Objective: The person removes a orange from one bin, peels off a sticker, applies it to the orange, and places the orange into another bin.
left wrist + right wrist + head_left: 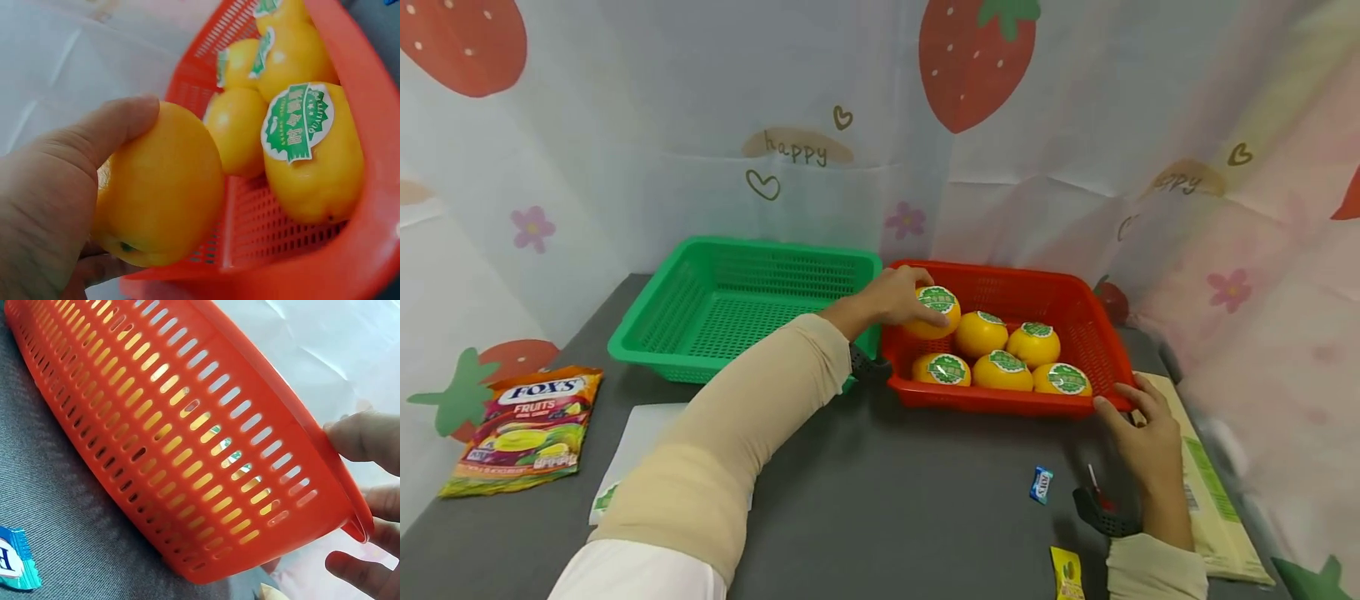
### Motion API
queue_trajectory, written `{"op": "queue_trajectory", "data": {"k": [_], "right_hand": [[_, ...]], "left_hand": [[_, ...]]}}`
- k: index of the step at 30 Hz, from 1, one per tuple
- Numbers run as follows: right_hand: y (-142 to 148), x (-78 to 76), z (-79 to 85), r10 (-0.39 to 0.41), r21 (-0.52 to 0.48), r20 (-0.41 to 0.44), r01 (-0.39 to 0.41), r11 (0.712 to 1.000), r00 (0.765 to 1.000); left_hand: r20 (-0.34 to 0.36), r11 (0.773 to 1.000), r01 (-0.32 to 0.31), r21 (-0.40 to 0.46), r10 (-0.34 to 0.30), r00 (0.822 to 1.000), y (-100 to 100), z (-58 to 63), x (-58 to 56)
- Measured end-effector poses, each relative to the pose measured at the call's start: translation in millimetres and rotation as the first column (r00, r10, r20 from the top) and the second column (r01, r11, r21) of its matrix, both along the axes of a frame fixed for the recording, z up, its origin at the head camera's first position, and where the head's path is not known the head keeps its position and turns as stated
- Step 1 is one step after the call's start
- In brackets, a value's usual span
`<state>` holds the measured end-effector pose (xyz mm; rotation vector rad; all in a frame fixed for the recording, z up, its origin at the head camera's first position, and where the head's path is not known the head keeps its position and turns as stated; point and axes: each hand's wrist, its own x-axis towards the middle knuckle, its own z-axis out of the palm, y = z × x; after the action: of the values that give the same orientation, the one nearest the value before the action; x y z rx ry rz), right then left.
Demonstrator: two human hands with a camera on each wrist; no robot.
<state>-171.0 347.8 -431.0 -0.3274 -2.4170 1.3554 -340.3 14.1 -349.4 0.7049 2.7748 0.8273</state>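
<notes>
My left hand (pixel 891 296) holds an orange (pixel 164 184) with a green-and-white label, at the left end of the red basket (pixel 1000 402). In the left wrist view the thumb lies along the orange's upper side, while the other fingers are mostly hidden behind it. Several more labelled oranges (pixel 1002 373) sit inside the basket, grouped toward its near side and middle. At the basket's near right corner, my right hand (pixel 1152 442) grips the rim. The right wrist view has its fingertips (pixel 350 436) right on the rim and outside the corner.
A green basket (pixel 662 360) stands left of the red one. Farther left lies a Fox's candy bag (pixel 523 433), with a white sheet (pixel 632 442) near the left forearm. A blue candy (pixel 1041 485), a yellow packet (pixel 1067 573) and a cream bag (pixel 1213 492) lie toward the right.
</notes>
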Motion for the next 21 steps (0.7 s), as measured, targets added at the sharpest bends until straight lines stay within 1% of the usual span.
{"op": "queue_trajectory", "data": {"k": [2,4,9,13,18,20,21], "right_hand": [[-2,0.4,-0.2,-0.004,-0.008,-0.003,0.004,1.000,1.000],[-4,0.4,-0.2,-0.006,-0.007,-0.014,0.006,1.000,1.000],[-10,1.4,1.0,-0.008,-0.004,-0.019,0.008,1.000,1.000],[-12,2.5,2.8,-0.011,-0.009,-0.008,0.011,1.000,1.000],[-8,0.5,7.2,-0.012,0.008,-0.003,0.012,1.000,1.000],[-5,-0.7,9.3,-0.003,0.021,-0.003,0.003,1.000,1.000],[-3,-1.2,10.5,0.006,0.027,-0.003,-0.006,1.000,1.000]], "left_hand": [[-0.012,0.998,-0.009,-0.066,0.009,1.000,4,-4.1,-1.7],[-0.018,0.991,-0.022,-0.134,0.020,1.000,7,-8.3,-1.7],[-0.024,0.960,-0.042,-0.275,0.036,0.999,8,-21.1,-0.8],[-0.046,0.926,-0.039,-0.377,0.023,0.999,8,-29.4,-1.6],[-0.101,0.867,-0.036,-0.497,-0.016,0.995,17,-32.7,-3.5],[-0.112,0.853,-0.042,-0.520,-0.020,0.993,21,-32.7,-4.4],[-0.115,0.853,-0.044,-0.521,-0.019,0.993,22,-32.8,-4.7]]}}
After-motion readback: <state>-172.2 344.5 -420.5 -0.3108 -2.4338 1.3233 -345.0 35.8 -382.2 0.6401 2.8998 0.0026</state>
